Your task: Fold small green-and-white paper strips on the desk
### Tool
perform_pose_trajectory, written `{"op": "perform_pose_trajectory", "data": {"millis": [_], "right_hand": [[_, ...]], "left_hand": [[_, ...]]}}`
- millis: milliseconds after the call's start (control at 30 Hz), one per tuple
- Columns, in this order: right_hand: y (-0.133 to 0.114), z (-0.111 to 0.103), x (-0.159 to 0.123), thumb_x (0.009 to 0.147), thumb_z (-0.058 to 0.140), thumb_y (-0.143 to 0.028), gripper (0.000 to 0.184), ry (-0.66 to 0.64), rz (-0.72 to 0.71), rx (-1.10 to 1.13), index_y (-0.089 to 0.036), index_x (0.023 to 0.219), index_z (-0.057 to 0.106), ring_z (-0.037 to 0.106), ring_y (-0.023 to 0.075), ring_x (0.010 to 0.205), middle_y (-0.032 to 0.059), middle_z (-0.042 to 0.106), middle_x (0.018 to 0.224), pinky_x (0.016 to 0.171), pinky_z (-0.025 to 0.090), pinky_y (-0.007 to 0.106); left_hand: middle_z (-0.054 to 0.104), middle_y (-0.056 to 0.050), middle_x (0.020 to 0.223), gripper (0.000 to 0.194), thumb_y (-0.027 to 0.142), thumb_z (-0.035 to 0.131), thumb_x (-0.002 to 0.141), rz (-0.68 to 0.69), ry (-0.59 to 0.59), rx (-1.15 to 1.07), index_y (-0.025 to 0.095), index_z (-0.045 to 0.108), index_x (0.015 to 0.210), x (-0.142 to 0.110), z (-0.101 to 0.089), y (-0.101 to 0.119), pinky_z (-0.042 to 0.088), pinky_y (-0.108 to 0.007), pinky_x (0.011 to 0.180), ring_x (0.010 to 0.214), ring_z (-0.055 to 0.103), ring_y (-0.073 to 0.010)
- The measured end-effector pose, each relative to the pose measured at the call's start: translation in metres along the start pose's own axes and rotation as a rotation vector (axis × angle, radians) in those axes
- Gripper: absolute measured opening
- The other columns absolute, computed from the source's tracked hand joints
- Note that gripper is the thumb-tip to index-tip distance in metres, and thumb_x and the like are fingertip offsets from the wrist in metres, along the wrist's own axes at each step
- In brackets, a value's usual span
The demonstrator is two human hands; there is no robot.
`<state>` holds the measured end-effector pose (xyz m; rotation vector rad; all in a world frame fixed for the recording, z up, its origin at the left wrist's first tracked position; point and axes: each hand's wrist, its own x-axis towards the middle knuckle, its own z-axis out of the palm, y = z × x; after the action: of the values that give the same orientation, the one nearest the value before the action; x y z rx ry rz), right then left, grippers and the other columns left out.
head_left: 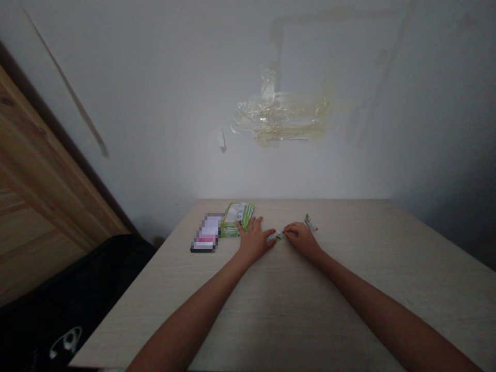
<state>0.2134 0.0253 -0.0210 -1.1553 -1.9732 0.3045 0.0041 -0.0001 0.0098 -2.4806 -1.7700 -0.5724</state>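
Observation:
My left hand point(254, 242) rests on the table with its fingers spread. Its fingertips reach the near right edge of a green and white printed packet point(239, 212). The thumb of that hand touches a small white and green piece point(279, 235), which looks like a bit of wrapper. On the other side of this piece, my right hand point(304, 240) is closed, thumb and forefinger pinched at its edge. Beyond the right hand lies another small white and green piece point(310, 222), apart from it.
A phone-like slab with a blurred screen point(206, 232) lies left of the packet. The pale wood-grain table point(248, 320) meets a wall with clear tape point(282, 116) stuck on it. At the left are a black cloth item point(89, 289) and a wooden panel point(42, 160).

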Motion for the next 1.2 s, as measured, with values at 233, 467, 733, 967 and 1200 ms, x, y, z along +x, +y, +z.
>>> {"op": "perform_pose_trajectory", "data": {"millis": [233,467,733,967,1200], "right_hand": [[-0.003,0.002,-0.001,0.084,0.058,-0.02,0.017,-0.019,-0.02,-0.076,-0.019,0.089,0.075,0.061,0.0221,0.094,0.0083,0.07,0.095,0.091,0.046,0.039],[-0.015,0.003,-0.004,0.087,0.057,-0.018,0.024,-0.064,-0.073,-0.253,-0.018,0.104,0.073,0.056,0.022,0.102,0.0111,0.065,0.105,0.093,0.045,0.036],[-0.023,-0.005,0.001,0.086,0.055,-0.015,0.03,-0.199,-0.101,-0.374,-0.019,0.114,0.066,0.055,0.0214,0.106,0.011,0.062,0.112,0.095,0.043,0.036],[-0.02,-0.014,-0.001,0.088,0.052,-0.017,0.023,-0.217,-0.151,-0.301,-0.017,0.105,0.067,0.056,0.0219,0.105,0.0107,0.064,0.108,0.095,0.045,0.037],[-0.02,-0.019,-0.004,0.087,0.055,-0.016,0.015,-0.235,-0.148,-0.255,-0.016,0.094,0.068,0.058,0.0222,0.104,0.0112,0.065,0.107,0.093,0.046,0.038]], "left_hand": [[0.03,-0.001,0.156,0.043,0.065,0.051,0.083,0.029,-0.079,0.008,0.051,0.058,0.123,0.008,0.0,-0.007,-0.009,-0.076,0.103,0.144,0.017,-0.0402],[0.026,0.0,0.158,0.046,0.067,0.043,0.085,0.024,-0.126,0.077,0.053,0.051,0.129,0.01,0.002,-0.008,-0.002,-0.078,0.103,0.145,0.015,-0.0394],[0.031,-0.002,0.156,0.045,0.066,0.038,0.088,0.103,-0.023,0.138,0.052,0.053,0.128,0.005,0.001,-0.008,-0.009,-0.074,0.105,0.145,0.018,-0.037],[0.037,-0.002,0.153,0.044,0.064,0.04,0.088,0.12,0.026,0.136,0.051,0.055,0.127,0.003,0.0,-0.007,-0.013,-0.072,0.106,0.143,0.023,-0.0365],[0.04,-0.002,0.151,0.045,0.065,0.037,0.089,0.101,0.042,0.128,0.051,0.055,0.127,0.001,0.0,-0.007,-0.012,-0.072,0.105,0.142,0.025,-0.0375]]}}
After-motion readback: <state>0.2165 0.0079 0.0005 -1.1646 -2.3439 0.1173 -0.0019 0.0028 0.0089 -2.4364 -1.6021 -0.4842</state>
